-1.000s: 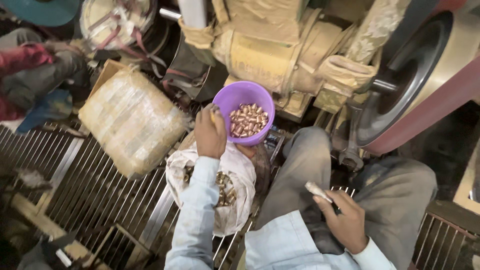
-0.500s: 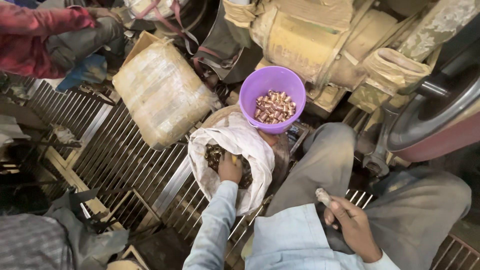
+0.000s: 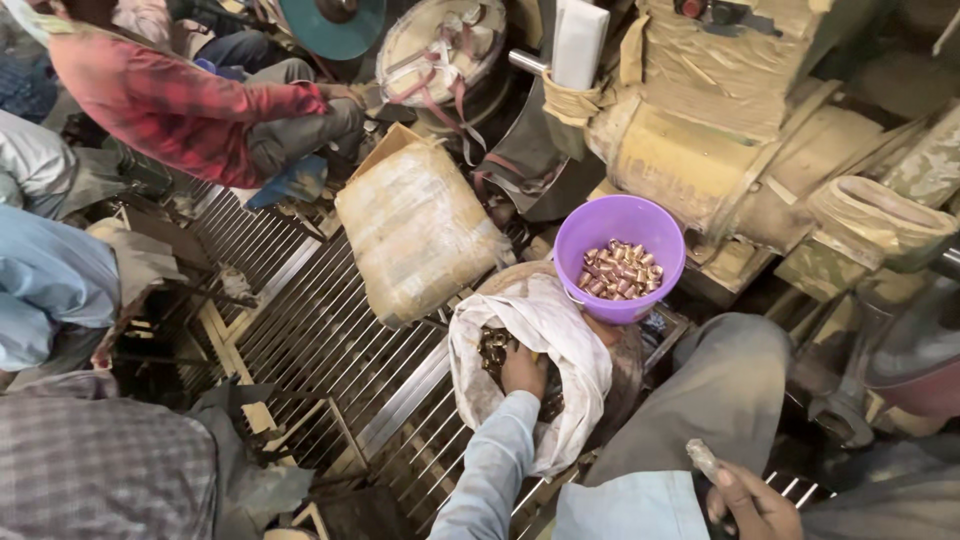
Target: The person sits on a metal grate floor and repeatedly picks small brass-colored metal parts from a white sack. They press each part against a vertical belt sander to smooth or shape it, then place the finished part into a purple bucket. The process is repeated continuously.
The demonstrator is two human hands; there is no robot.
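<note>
Two hands at work over a metal-grate floor (image 3: 330, 340), its long parallel bars dull grey and dusty, in a crowded workshop. Nearest you, your right hand (image 3: 750, 500) rests on your lap at the lower edge, fingers curled around a small pale stub-shaped object (image 3: 702, 458); what it is cannot be told. Your grey trouser leg (image 3: 720, 400) runs up from there. Just left of it, your left hand (image 3: 523, 368), in a light blue sleeve, is plunged into the mouth of a white woven sack (image 3: 560, 340), fingers bent down among the small brown metal pieces (image 3: 492, 345) heaped inside; whether they are closed on any cannot be told. Touching the sack's upper edge stands a round purple plastic bowl (image 3: 600, 235), smooth-walled, holding a shallow pile of copper-coloured cylindrical pieces (image 3: 620, 268). Left of the bowl a blocky bundle wrapped in tan plastic (image 3: 415, 230) lies on the grate. Behind the bowl rises a grimy, yellowish machine housing (image 3: 700, 140). At far left, a person in a red checked shirt (image 3: 170, 100) sits close by.
</note>
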